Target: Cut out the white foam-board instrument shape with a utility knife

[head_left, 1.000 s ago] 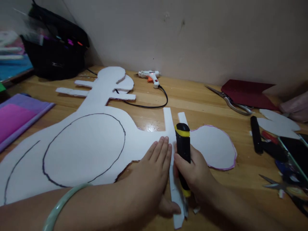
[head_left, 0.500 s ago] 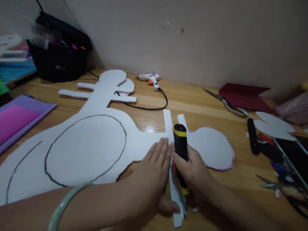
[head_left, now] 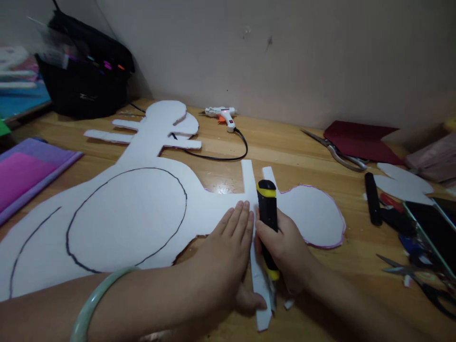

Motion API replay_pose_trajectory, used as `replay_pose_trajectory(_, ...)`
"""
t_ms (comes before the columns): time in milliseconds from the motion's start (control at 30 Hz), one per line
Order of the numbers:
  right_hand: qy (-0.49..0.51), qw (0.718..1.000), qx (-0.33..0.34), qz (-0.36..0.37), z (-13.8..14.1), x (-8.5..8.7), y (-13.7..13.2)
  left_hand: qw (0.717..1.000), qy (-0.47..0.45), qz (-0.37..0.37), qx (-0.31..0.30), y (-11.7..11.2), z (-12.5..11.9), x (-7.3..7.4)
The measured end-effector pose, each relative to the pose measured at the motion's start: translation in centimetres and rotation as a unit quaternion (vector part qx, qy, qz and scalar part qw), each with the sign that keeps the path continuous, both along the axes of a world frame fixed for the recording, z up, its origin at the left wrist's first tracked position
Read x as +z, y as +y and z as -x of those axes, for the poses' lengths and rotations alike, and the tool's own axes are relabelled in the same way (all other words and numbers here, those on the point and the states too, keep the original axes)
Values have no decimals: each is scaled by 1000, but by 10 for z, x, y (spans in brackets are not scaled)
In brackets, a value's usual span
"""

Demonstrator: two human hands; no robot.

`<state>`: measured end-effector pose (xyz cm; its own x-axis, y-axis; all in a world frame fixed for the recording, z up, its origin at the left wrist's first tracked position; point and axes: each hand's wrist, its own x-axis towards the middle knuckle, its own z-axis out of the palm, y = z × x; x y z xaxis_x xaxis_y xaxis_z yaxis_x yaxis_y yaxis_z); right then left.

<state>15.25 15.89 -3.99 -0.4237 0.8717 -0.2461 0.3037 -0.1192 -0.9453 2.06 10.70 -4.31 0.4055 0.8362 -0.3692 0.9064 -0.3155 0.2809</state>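
Observation:
A large white foam board cutout (head_left: 128, 223) lies flat on the wooden table, with a black oval and a curved line drawn on it. Its rounded right end is edged in purple, and narrow strips stick out beside it. My left hand (head_left: 228, 242) presses flat on the narrow part, fingers straight and together, thumb on the strip pointing toward me. In my right hand (head_left: 285, 247) is a black and yellow utility knife (head_left: 268, 213), gripped upright and tilted over that strip. Its lower end reaches the strip's right edge; how deep the blade sits is hidden.
A white glue gun (head_left: 223, 114) with a black cord lies behind the cutout. Large scissors (head_left: 335, 152) rest by dark red sheets (head_left: 359, 140). Smaller scissors (head_left: 416, 278), a phone (head_left: 429, 232) and a black marker-like stick (head_left: 372, 199) are at right. A black bag (head_left: 85, 80) stands back left.
The whole view has shifted slightly. My left hand stays pressed on the board, and my right hand with the utility knife shows hardly any movement.

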Motion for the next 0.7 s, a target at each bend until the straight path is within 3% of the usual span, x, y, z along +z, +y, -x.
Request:
replay_pose_trajectory(200, 53, 997, 53, -1, -4, 14, -3, 999, -32, -5, 14, -3, 2, -6)
replay_pose_trajectory(333, 84, 994, 32, 57, -15, 38, -1, 1000, 7, 26, 15, 0, -1, 7)
replay_pose_trajectory(433, 70, 991, 2, 116, -33, 47, -2, 996, 52, 65, 21, 4, -4, 20)
replay_pose_trajectory(567, 130, 965, -113, 196, -68, 35, -23, 997, 32, 57, 34, 5, -3, 24)
replay_pose_trajectory(700, 136, 929, -299, 171, -96, 12, -51, 999, 2, 35, 41, 2, 1, 13)
